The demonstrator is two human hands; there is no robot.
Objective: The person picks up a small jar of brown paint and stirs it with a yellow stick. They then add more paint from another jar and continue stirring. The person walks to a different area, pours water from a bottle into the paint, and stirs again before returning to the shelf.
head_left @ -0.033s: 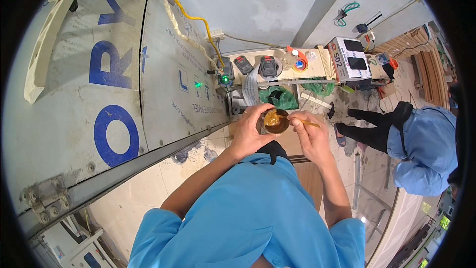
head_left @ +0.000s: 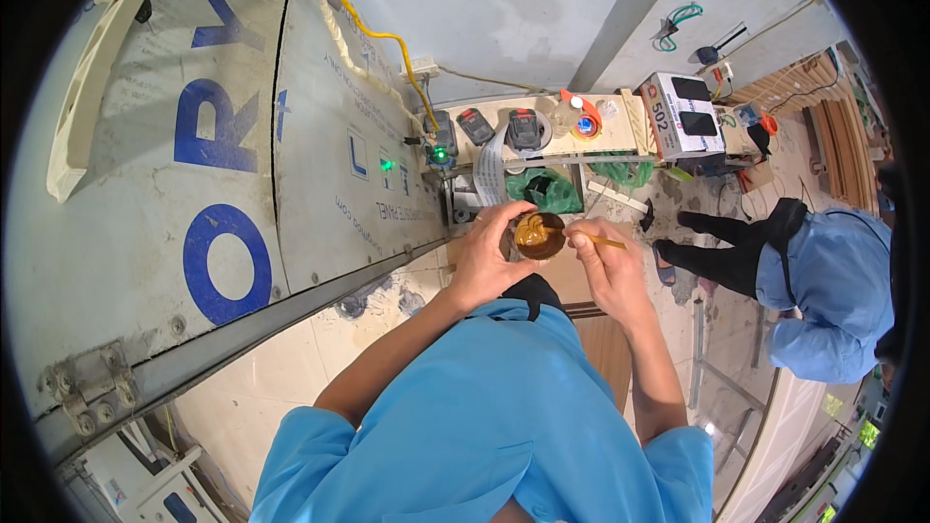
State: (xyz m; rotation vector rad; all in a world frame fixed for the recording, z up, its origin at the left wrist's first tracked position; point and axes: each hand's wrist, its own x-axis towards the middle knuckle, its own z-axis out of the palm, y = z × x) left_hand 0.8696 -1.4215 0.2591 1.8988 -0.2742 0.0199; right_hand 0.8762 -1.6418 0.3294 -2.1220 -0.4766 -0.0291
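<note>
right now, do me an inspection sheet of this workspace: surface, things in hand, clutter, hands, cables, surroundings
Surface: long pale narrow bench along the grey wall.
Things in hand: round brown cup with glossy yellow-brown paste; thin yellow-brown stick, one end inside the cup.
Clutter: black-and-red battery pack, clear plastic bottle and white-and-red cardboard box on the bench; green plastic bag below.
Hands: left hand grips the cup; right hand pinches the stick.
Cables: thick yellow cable hangs at left; green looped cable on the wall.
Surroundings: large grey panel at left; co-worker in blue shirt at right.
</note>
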